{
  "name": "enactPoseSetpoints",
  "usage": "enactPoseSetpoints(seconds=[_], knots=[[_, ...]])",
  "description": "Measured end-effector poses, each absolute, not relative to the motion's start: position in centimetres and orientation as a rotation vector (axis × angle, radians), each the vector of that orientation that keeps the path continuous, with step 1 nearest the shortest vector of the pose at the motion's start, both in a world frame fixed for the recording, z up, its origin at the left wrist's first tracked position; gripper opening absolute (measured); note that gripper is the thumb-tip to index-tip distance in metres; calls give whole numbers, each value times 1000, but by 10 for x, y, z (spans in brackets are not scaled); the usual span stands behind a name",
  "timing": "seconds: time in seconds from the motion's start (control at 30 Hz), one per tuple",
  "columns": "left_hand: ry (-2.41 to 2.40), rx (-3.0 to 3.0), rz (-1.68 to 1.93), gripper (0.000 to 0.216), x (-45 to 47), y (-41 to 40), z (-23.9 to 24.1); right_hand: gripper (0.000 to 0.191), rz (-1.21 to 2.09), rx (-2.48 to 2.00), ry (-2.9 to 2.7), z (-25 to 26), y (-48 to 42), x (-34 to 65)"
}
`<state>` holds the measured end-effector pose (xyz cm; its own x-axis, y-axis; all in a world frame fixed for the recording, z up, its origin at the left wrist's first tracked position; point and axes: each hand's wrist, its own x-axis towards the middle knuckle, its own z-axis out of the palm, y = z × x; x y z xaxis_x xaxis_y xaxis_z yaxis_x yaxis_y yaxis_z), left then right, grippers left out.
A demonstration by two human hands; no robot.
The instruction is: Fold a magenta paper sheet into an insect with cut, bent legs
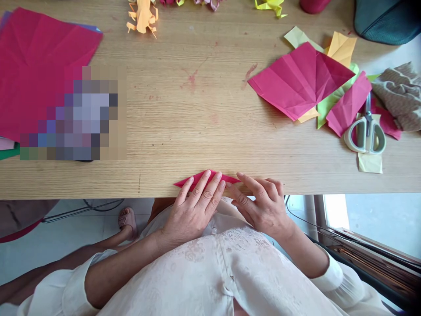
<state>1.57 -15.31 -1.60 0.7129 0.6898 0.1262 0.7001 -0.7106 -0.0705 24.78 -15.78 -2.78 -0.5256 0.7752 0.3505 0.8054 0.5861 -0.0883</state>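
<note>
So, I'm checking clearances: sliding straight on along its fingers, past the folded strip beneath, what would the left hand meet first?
Across bare tabletop, the left hand would probably meet the large pink sheet at right, though depth is unclear.

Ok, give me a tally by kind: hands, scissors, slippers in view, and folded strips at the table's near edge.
Hands: 2
Scissors: 1 pair
Slippers: 1
Folded strips: 1, pink
Total: 5
</note>
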Motion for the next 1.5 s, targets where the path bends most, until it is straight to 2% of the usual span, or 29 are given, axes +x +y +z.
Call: enactPoseSetpoints(seconds=[0.2,0.57,0.83,1.03,1.23,1.5], knots=[[-1104,-2761,-106,53,17,-152,-12,40,-144,-1304,-2444,-30,-160,248],[-1122,-2757,-149,52,17,-151,-14,56,-112,-1311,-2400,-28,-158,256],[-1139,-2772,-170,53,19,-151,-11,57,-53,-1314,-2390,-26,-159,254],[-1155,-2767,-203,49,19,-151,-12,47,-101,-1330,-2431,-28,-160,251],[-1203,-2813,-163,55,17,-152,-15,53,-104,-1394,-2430,-28,-165,249],[-1149,-2772,-187,52,18,-151,-14,51,-139,-1414,-2463,-24,-165,245]])
